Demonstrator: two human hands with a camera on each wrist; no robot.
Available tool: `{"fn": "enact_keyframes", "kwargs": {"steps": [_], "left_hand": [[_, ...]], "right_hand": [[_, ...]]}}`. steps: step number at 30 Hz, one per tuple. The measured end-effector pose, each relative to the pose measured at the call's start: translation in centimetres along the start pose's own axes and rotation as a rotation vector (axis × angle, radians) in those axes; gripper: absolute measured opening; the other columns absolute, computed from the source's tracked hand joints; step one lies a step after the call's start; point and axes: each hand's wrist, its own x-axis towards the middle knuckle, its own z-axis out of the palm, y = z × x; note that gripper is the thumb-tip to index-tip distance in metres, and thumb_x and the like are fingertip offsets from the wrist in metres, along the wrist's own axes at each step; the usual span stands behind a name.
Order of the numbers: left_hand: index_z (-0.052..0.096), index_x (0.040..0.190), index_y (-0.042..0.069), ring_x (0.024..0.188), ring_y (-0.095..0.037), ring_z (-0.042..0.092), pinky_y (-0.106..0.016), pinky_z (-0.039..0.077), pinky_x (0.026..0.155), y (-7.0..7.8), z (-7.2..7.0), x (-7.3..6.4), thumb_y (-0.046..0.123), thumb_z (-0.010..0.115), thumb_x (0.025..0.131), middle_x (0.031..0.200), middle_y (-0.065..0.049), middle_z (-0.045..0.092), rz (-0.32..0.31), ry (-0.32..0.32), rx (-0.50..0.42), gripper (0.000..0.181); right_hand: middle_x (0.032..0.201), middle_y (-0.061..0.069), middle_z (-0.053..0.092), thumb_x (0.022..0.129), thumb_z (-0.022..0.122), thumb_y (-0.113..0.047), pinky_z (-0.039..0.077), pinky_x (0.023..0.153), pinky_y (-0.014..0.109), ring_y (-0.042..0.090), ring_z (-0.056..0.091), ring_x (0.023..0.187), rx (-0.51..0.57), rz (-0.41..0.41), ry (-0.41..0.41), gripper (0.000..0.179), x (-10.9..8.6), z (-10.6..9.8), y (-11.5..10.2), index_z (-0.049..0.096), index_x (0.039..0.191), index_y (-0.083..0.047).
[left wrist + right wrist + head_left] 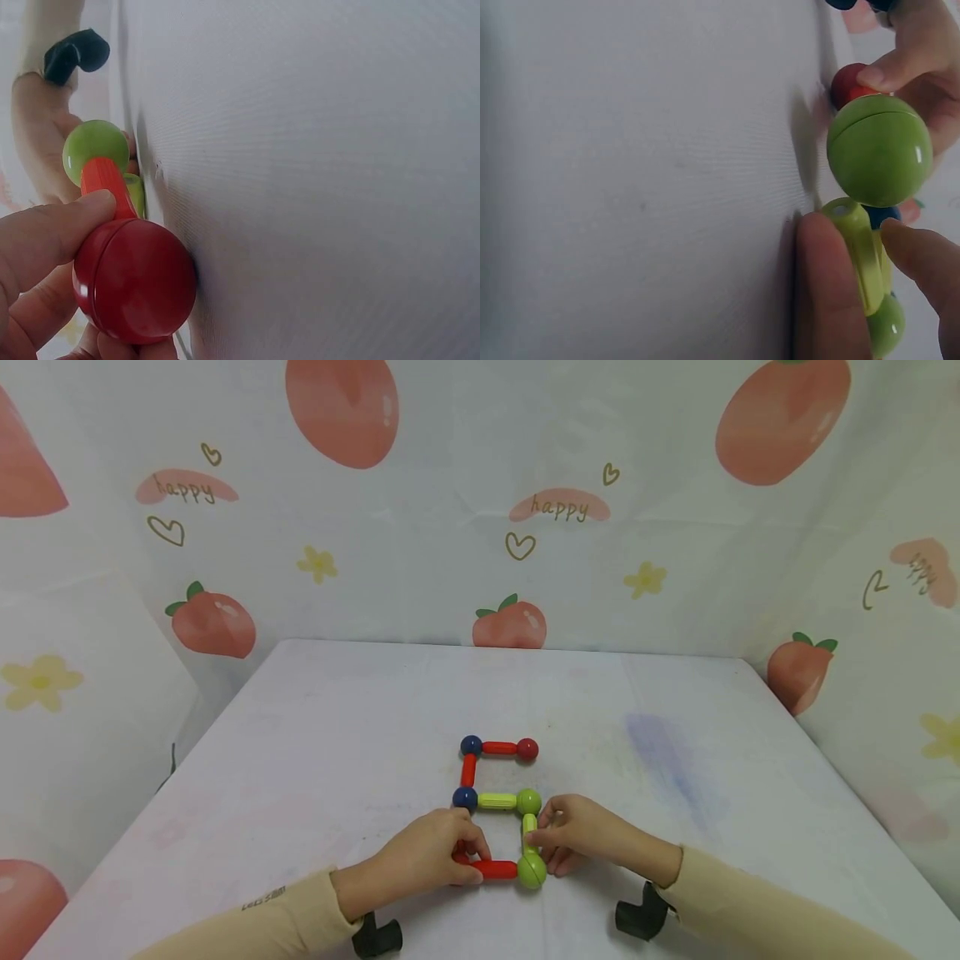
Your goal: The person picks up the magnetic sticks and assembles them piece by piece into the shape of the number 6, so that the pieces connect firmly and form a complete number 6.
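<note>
My left hand [427, 852] pinches a red rod and the dark red ball [142, 281] at its left end, thumb on the rod. This red rod [498, 869] reaches right to a green ball [532, 872]. The right hand [583, 837] holds an upright-running yellow-green rod [529, 828] between thumb and finger. In the right wrist view this rod's near end shows a small metal tip beside the green ball [880, 150]. At its far end sits another green ball [528, 801], joined by a ribbed yellow-green rod [497, 802] to a blue ball [465, 797].
From that blue ball a red rod [468, 770] runs back to a second blue ball [471, 745]. Another red rod [499, 748] continues right to a red ball [528, 749]. A white cloth covers the table [337, 710]. Black wrist mounts [642, 913] hang below both sleeves.
</note>
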Motion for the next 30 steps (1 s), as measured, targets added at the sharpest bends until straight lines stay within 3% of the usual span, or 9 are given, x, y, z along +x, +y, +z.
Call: {"fn": "enact_keyframes", "kwargs": {"steps": [16,30], "left_hand": [[0.079,0.092,0.017,0.074,-0.005,0.053,-0.018,0.047,0.064,0.04,-0.01,-0.09,0.014,0.086,0.080,0.083,0.007,0.056,0.005,0.003,-0.005,0.015],[0.079,0.091,0.018,0.073,-0.004,0.052,-0.018,0.046,0.065,0.02,0.03,0.00,0.015,0.087,0.080,0.082,0.008,0.056,0.014,0.000,0.013,0.015]], "right_hand": [[0.065,0.004,0.069,0.088,0.079,-0.020,0.056,0.054,0.021,0.007,0.065,0.051,-0.011,0.019,0.024,0.024,0.62,0.42,-0.19,0.061,0.090,-0.005],[0.062,0.000,0.067,0.091,0.072,-0.018,0.058,0.056,0.022,0.006,0.064,0.053,0.078,-0.027,-0.044,0.018,0.57,-0.16,0.01,0.061,0.083,-0.006]]}}
